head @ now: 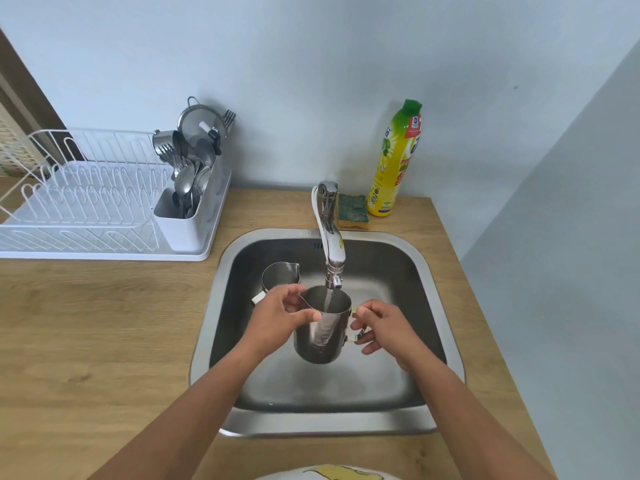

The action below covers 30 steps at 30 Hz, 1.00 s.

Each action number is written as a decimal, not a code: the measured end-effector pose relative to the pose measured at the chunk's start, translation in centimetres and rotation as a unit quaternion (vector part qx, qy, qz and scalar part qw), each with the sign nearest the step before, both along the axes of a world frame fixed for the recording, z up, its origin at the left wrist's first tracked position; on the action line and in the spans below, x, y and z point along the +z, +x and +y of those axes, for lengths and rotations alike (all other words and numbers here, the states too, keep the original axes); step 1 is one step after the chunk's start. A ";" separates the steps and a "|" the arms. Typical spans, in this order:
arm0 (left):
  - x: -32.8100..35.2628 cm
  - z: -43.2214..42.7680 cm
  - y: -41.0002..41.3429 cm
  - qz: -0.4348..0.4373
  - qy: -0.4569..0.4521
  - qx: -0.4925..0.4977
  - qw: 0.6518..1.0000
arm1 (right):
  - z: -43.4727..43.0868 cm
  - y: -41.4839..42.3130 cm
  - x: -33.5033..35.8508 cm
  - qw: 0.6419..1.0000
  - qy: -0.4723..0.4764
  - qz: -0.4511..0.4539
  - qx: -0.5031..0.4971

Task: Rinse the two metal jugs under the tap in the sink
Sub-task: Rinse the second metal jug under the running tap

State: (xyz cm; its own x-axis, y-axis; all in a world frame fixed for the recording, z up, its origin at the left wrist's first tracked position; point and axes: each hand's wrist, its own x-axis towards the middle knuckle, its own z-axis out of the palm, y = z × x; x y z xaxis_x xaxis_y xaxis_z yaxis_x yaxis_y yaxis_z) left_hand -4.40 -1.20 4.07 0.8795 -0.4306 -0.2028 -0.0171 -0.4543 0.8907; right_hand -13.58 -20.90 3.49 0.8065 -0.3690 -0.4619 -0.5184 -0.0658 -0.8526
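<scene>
A metal jug (323, 336) is held upright over the middle of the steel sink (429, 271), right under the tap (330, 233). A stream of water runs from the spout into its mouth. My left hand (280, 315) grips the jug's rim and left side by the pouring lip. My right hand (379, 327) holds the handle on the jug's right side. A second metal jug (280, 276) stands upright in the sink's back left corner, partly hidden behind my left hand.
A green-and-yellow sponge (353, 211) and a yellow dish soap bottle (394, 161) stand behind the sink. A white dish rack (86, 202) with a cutlery holder (188, 202) full of utensils sits on the wooden counter (104, 323) at the left. A wall rises at the right.
</scene>
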 end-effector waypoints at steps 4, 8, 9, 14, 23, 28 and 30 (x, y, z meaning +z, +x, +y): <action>-1.2 -0.1 -0.2 0.013 -0.012 0.014 1.000 | 0.3 0.4 -0.7 0.999 -0.046 -0.006 -0.022; -1.2 0.3 0.2 0.020 -0.002 0.013 1.000 | 0.4 0.4 -0.9 1.000 -0.017 0.005 0.003; -1.1 0.2 0.2 0.023 -0.001 0.009 1.000 | 0.2 0.3 -0.8 1.000 -0.014 0.008 -0.001; -1.3 -0.4 0.0 0.044 -0.010 0.013 0.999 | 0.5 0.1 -1.4 0.999 -0.032 0.000 -0.043; -1.5 -0.6 0.3 0.052 -0.002 0.003 0.999 | 0.1 0.1 -1.2 0.998 -0.048 0.001 -0.041; -1.6 -0.4 0.6 0.058 0.006 -0.008 0.998 | -0.3 0.1 -0.7 0.999 -0.034 0.015 -0.004; -1.5 -0.5 0.5 0.056 0.003 -0.002 0.998 | -0.3 0.2 -0.8 0.999 -0.041 0.012 -0.024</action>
